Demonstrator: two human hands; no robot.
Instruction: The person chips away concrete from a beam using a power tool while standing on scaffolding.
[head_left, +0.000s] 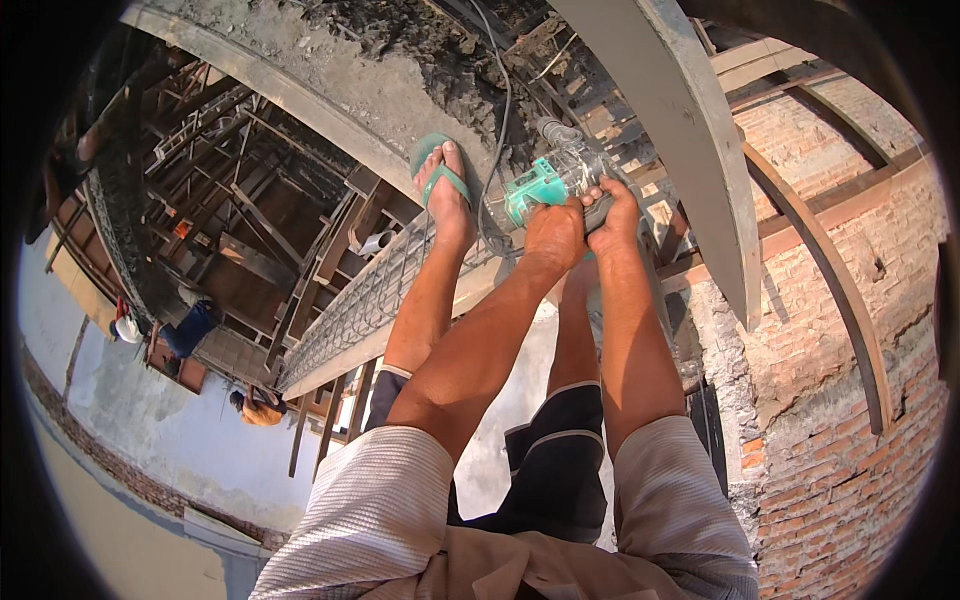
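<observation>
Both my hands are on a corded power tool (538, 189) with a teal and grey body, seemingly a rotary or demolition hammer. My left hand (556, 234) has its fingers curled against the teal housing. Close beside it, my right hand (616, 217) wraps the dark part of the body, thumb upward. The dusty grey front end (562, 133) points away from me; whether a bit is fitted, I cannot tell. A grey power cord (504, 90) runs from the tool past my foot in a green flip-flop (444, 176). My other foot is mostly hidden behind the hands.
A concrete ledge (337, 67) borders a deep drop with timber formwork (255, 217) at left. A rebar cage (360, 307) runs beside my leg. Several people, one in an orange shirt (262, 411), are lower left. A concrete beam (667, 97) and brick wall (832, 465) stand right.
</observation>
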